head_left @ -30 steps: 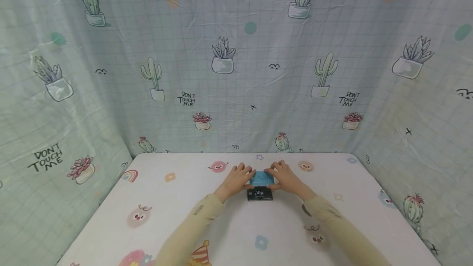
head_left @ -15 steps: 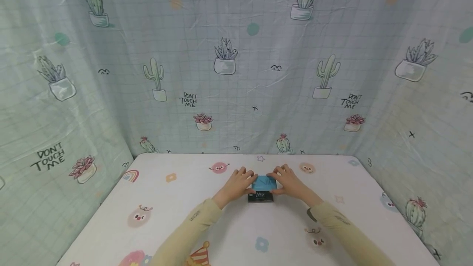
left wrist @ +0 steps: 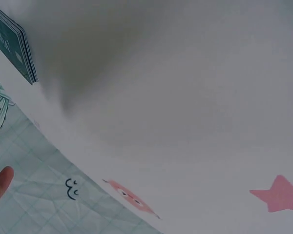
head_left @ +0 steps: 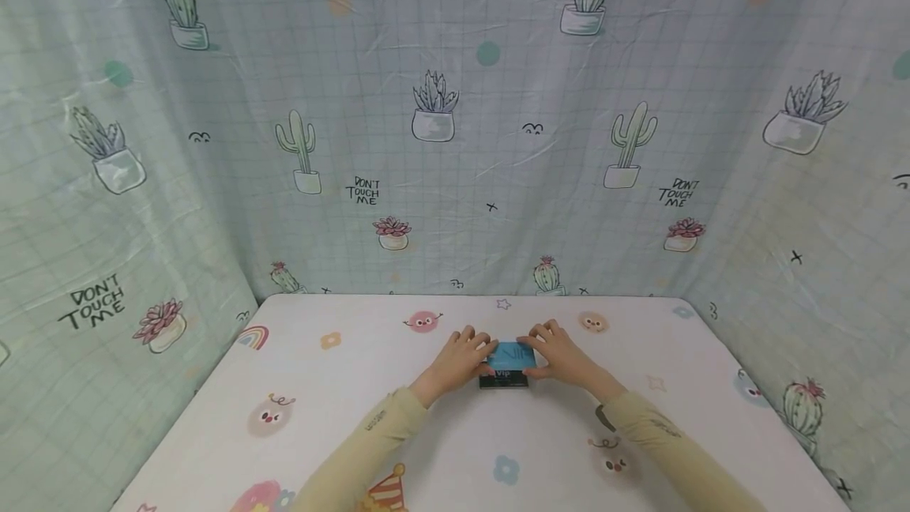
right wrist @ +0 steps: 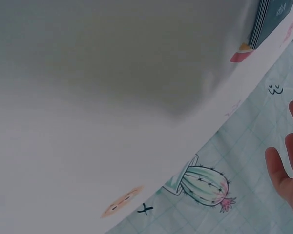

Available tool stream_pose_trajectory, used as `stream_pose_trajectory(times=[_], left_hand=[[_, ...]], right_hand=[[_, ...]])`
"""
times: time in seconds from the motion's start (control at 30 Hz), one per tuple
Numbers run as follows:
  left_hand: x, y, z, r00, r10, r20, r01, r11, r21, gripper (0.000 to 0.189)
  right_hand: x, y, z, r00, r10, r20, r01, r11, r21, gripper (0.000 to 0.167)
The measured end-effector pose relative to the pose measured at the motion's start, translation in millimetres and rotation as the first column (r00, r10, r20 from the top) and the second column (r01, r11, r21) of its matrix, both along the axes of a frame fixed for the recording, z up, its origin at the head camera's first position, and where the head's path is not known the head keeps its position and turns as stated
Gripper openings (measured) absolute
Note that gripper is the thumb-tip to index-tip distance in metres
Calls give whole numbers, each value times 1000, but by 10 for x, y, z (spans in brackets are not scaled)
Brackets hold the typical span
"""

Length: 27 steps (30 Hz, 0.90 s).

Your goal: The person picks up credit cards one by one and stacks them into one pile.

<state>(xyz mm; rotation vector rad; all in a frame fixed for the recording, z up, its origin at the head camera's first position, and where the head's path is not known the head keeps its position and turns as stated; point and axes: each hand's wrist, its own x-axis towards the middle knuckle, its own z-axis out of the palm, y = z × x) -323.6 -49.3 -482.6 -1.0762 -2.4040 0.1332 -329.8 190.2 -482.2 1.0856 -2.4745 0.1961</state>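
A blue card point(head_left: 510, 355) with dark lettering is held by its two short sides. My left hand point(head_left: 460, 359) pinches its left edge between thumb and fingers, and my right hand point(head_left: 559, 355) does the same at the right. Close behind and partly under it in the head view is a black stack of cards point(head_left: 503, 380) marked "Vip". A stack of cards point(left wrist: 12, 46) stands in the corner of the left wrist view. The right wrist view shows the layered edges of the card stack point(right wrist: 271, 24) too, with some fingers of my right hand at the frame's edge.
The white table point(head_left: 398, 433) carries printed cartoon pictures, such as a party hat and flowers. A curtain point(head_left: 455, 220) with cactus drawings hangs behind the table and along both its sides.
Both hands have drawn the blue card slightly toward the person and to the right. It now covers more of the black card stack.
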Motion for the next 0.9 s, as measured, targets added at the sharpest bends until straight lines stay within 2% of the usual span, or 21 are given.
stream_pose_trajectory(times=[0.13,0.23,0.4,0.6,0.73,0.9], left_hand=[[21,-8,-23,1000,-4,-8,4,1000,11,48],[33,-14,-29,1000,6,12,-6,1000,9,48],[61,-5,-22,994,28,105,-28,1000,-2,48],[111,11,1,975,68,214,-67,998,-10,49],[118,6,-7,970,88,227,-85,996,-23,49],[111,-4,-32,968,102,231,-94,995,-45,49]], right_hand=[[17,8,-24,1000,18,-11,-18,1000,-22,52],[39,16,-37,999,34,-21,-35,999,-36,53],[80,31,-53,999,35,18,-35,999,-40,52],[93,41,-64,993,-1,119,3,1000,-17,51],[87,32,-66,988,-12,156,13,1000,-9,51],[73,24,-101,988,-4,155,2,1000,15,50]])
